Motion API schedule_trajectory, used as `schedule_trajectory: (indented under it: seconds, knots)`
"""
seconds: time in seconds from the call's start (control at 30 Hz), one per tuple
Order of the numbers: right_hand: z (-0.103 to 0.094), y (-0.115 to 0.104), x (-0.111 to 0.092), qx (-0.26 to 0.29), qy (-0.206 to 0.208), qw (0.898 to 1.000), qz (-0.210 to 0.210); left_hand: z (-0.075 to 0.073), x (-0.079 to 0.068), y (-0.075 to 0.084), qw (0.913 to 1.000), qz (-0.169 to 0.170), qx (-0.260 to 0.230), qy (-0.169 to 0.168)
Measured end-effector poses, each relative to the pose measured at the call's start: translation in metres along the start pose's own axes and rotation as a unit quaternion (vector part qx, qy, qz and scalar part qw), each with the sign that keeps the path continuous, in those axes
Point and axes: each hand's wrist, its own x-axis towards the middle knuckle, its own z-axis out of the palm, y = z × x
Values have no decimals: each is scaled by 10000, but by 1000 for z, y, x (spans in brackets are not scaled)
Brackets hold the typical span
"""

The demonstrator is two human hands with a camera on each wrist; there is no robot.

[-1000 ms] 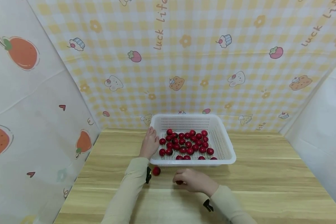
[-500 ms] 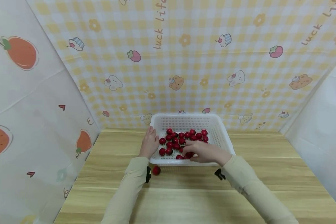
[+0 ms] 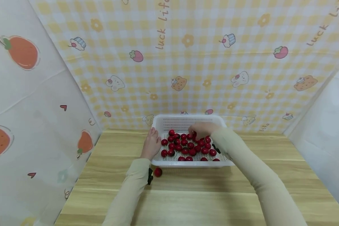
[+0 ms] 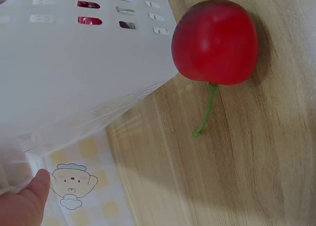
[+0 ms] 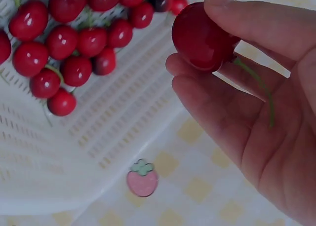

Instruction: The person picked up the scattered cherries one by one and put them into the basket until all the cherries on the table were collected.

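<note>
My right hand (image 3: 204,129) is over the back of a white plastic basket (image 3: 192,163). Between thumb and fingers it pinches a dark red cherry (image 5: 203,37) with a green stem, plainly seen in the right wrist view. Several more cherries (image 5: 62,42) lie on the basket's slotted floor. At the basket's left side my left hand (image 3: 151,145) rests against the rim; only a fingertip or thumb shows in the left wrist view. One cherry (image 4: 216,42) with its stem lies on the table outside the basket, near my left wrist.
The wooden table (image 3: 180,204) backs onto a yellow checked cloth (image 3: 169,69). White printed cloth (image 3: 45,94) hangs at the left, and another white sheet (image 3: 333,135) at the right. The basket stands near the table's back edge.
My right hand has gone from the table in front, over the basket's front rim, to its back part, carrying a cherry. My left hand has stayed at the rim.
</note>
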Motion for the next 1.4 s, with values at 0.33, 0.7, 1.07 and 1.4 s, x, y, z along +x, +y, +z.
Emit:
schedule_trajectory:
  seconds: [0.33,0.7,1.07,1.4]
  knots:
    - [4,17,23,392,-299,9967,641,2,1,-2,9999,71,5,87]
    - [11,22,32,406,-305,9959,745,3,2,-4,9999,76,-25,79]
    - [4,9,14,644,-74,9974,304,2,1,-3,10000,14,-43,31]
    - [9,-48,-51,352,1382,9737,-1775,3,3,-4,10000,-45,-69,-36]
